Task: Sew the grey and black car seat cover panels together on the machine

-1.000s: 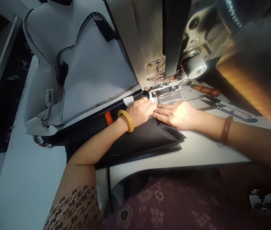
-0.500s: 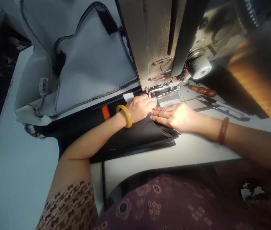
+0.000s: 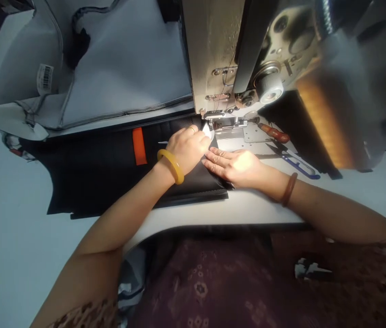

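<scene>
Black fabric (image 3: pixel 93 177) with an orange tab (image 3: pixel 139 146) lies under the needle area of a sewing machine (image 3: pixel 213 54). My left hand (image 3: pixel 188 148), a yellow bangle on its wrist, has its fingers curled on a small white piece (image 3: pixel 208 130) beside the presser foot (image 3: pixel 211 124). Its fingertips are partly hidden. My right hand (image 3: pixel 236 165) lies flat on the right end of the black fabric, fingers stretched toward my left hand. Pale grey panels (image 3: pixel 128 68) with dark-edged seams are joined along or lie against the black fabric's far edge; I cannot tell which.
Right of the needle plate (image 3: pixel 257 133) lie a tool with a reddish-brown handle (image 3: pixel 276 133) and blue-handled thread snips (image 3: pixel 302 167). A barcode label (image 3: pixel 45 78) shows on the grey material. The white tabletop (image 3: pixel 12 237) extends left.
My view has shifted, and more of the black fabric shows at left, lying flatter. Its folded right end looks flatter too. Both hands stay close together by the presser foot.
</scene>
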Demonstrator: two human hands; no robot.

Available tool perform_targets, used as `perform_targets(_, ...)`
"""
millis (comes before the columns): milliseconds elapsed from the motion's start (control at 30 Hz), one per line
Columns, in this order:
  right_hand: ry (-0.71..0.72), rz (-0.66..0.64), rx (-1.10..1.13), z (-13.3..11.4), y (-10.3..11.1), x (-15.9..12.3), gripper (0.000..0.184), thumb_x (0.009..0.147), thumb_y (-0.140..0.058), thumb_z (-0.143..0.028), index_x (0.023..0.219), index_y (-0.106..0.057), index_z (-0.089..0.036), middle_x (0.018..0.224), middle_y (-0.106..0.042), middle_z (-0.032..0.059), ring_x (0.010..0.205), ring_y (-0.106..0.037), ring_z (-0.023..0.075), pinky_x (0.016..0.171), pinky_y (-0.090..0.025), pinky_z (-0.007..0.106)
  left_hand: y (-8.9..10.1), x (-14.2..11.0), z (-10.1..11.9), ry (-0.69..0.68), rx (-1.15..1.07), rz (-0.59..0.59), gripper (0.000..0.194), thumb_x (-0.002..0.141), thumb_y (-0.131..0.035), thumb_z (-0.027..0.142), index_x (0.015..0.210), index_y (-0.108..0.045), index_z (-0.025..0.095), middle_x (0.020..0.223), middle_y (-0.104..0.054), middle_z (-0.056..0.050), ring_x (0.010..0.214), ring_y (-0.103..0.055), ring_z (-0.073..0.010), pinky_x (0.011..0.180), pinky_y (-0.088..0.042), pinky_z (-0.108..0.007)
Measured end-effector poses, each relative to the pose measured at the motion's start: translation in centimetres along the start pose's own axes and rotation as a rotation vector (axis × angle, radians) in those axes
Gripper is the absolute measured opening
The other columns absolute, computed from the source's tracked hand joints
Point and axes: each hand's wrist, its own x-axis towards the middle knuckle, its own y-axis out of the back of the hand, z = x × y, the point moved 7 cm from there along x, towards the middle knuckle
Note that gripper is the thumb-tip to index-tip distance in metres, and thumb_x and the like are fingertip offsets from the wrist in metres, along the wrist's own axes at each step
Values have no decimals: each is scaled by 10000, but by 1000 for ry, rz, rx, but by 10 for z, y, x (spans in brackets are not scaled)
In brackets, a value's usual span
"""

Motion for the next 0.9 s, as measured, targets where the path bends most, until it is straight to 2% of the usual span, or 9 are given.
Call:
perform_targets(133, -18, 72, 22, 1, 3, -1, 407, 918, -330, -110, 1258, -551, -68, 1306, -518, 172, 1173, -545, 271, 690, -557, 332, -1, 2, 12, -201, 77, 28, 301, 879, -350, 72, 797, -638, 109, 747, -616, -102, 844, -575, -234, 671, -402, -327)
perform_targets(233, -31, 105, 40, 1, 5, 0, 387, 911, -347, -104, 1216, -582, -65, 1273, -549, 176, 1151, -561, 266, 709, -550, 331, -2, 2, 12, -252, 108, 57, 315, 889, -317, 67, 771, -605, 113, 730, -595, -100, 822, -574, -228, 648, -385, -319)
perform_targets(400, -52, 162, 59, 2, 7, 0, 385, 896, -355, -85, 1206, -583, -71, 1203, -603, 175, 1133, -571, 251, 616, -523, 279, -5, 4, 17, -340, 116, 27, 302, 889, -312, 64, 762, -583, 108, 706, -579, -96, 802, -574, -224, 636, -376, -308)
perform_targets(567, -83, 215, -22, 4, 7, 3, 369, 902, -351, -83, 1177, -596, -65, 1172, -624, 159, 1099, -589, 244, 553, -507, 270, -8, 9, 15, -380, 81, 36, 318, 890, -304, 61, 741, -581, 112, 689, -570, -87, 732, -568, -208, 594, -373, -298)
perform_targets(733, -115, 195, -38, 7, 7, 8, 355, 906, -359, -85, 1164, -600, -47, 1112, -651, 161, 1067, -599, 253, 562, -510, 280, -13, 13, 6, -409, 83, 105, 354, 923, -294, 106, 731, -590, 126, 684, -573, -69, 665, -552, -168, 554, -371, -273)
perform_targets(900, -160, 150, -32, 9, 7, 15, 361, 899, -360, -72, 1176, -589, -35, 1135, -633, 184, 1100, -572, 269, 561, -502, 275, -19, 20, -5, -403, 59, 101, 294, 912, -342, 145, 793, -611, 139, 742, -604, -66, 673, -561, -166, 547, -389, -268)
